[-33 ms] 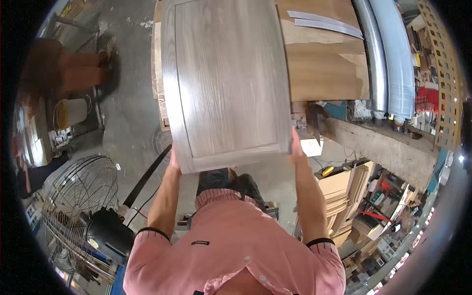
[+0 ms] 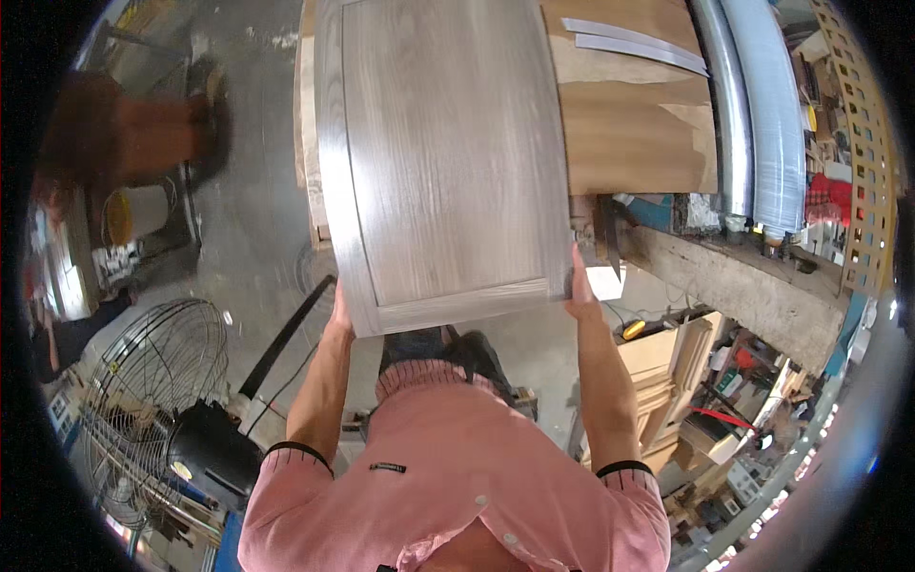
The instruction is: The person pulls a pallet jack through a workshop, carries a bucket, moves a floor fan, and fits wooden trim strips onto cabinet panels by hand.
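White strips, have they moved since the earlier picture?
No: the white strips lie in the same place on the brown surface, shifted neither way.

Grey wood-grain framed panel [image 2: 448,172], face up, apparently near level.

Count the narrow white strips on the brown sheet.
2: the upper strip and, just below it, the lower strip, both right of the grey wood-grain panel. The panel may hide more.
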Motion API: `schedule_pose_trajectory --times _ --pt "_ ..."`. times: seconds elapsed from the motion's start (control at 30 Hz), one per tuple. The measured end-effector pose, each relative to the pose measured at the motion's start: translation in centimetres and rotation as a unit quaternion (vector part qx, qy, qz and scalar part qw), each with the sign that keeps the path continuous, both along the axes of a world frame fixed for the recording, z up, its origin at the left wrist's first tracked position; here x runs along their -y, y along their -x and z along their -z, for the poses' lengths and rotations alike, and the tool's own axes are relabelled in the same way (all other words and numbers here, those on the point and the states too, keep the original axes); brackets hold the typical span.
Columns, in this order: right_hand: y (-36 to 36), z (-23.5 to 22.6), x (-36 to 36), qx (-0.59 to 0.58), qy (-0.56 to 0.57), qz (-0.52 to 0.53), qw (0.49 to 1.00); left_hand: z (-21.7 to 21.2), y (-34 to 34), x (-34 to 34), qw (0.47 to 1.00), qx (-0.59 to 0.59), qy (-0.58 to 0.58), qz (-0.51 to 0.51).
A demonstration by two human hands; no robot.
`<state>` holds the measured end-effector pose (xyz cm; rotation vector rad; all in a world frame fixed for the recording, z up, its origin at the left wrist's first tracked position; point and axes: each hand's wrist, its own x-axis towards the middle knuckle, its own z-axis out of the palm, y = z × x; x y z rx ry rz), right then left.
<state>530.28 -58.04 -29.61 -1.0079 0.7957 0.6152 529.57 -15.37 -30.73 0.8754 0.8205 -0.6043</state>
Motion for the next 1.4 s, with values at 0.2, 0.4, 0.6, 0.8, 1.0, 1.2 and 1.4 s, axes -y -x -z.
schedule_pose_trajectory --times 0.2,0.4,0.6,0.8,1.0,1.2,1.4 --pt "1.9 3.8 1.8 0.023 0.112 -0.071 0.991 2.1 -1.2 0.6 0.998 -0.050 0.024 0.021" --pt "0.7 -0.2 -0.7 -0.054 0.107 -0.060 0.991 -0.9 -0.1 -0.1 0.997 -0.057 -0.004 0.043" --pt "1.7 0.1 -0.4 -0.041 0.150 -0.082 0.984 -2.1 -0.4 1.4 0.997 -0.046 -0.039 0.038" --pt "3.0 0.1 -0.6 0.053 0.258 -0.128 0.956 -2.5 0.4 1.9 0.994 -0.056 -0.094 0.019" --pt "4.7 -1.0 -3.4 0.262 0.465 -0.080 0.842 -2.8 4.8 2.3 0.901 0.198 -0.375 0.091" --pt "6.8 -1.4 -3.7 0.259 0.467 -0.052 0.844 -3.6 8.6 4.7 0.841 0.254 -0.471 0.082" --pt "7.3 -1.2 -1.9 0.221 0.436 -0.116 0.865 -2.3 9.1 3.7 0.838 0.249 -0.467 0.130"
